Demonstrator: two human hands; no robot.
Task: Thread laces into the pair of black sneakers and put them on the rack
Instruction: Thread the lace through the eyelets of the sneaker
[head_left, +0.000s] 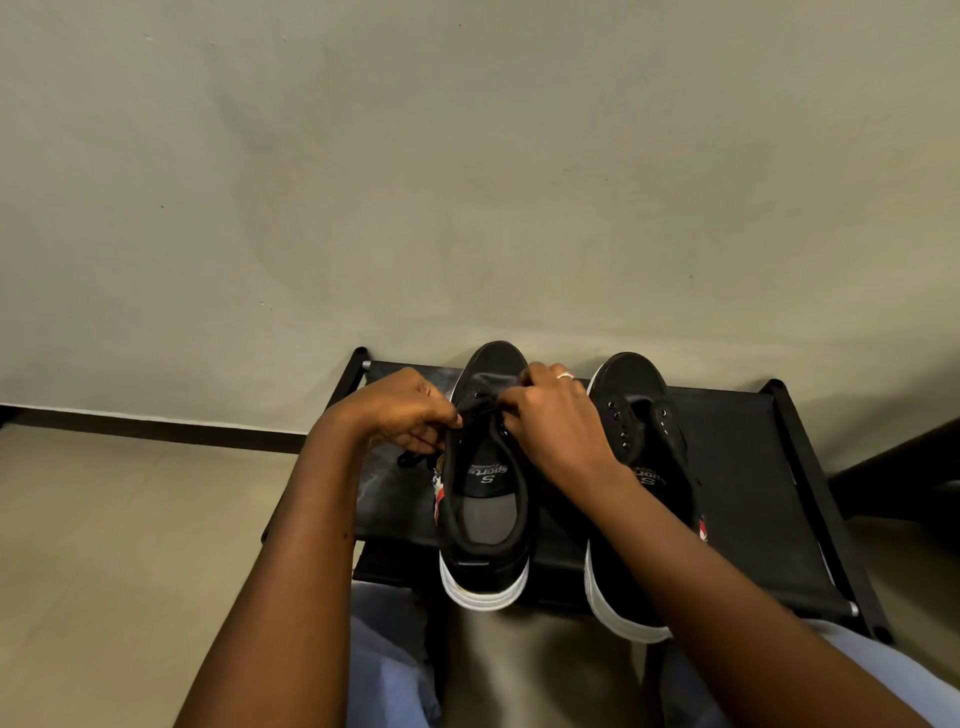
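The left sneaker (485, 467) was stood on the black fabric top of the rack (748, 499), its long axis run from the white heel nearest the person to the black toe pointed away toward the wall (467, 182). A black lace (480, 408) was stretched across the eyelets near the toe, roughly square to that axis. One side of it was pinched by the left hand (402, 410) at the shoe's left edge, a loose end being left to trail below the fingers onto the rack; the other side was gripped by the right hand (553, 423), curled over the shoe's right eyelet row. Both hands were thus placed level with the front eyelets, one on each side, neither clearly nearer the next pair of holes, which lay toward the heel. The right sneaker (641, 483) was stood just beside, parallel and toe likewise to the wall, its eyelets seen bare, so that only the early lacing of the first shoe was judged under way.
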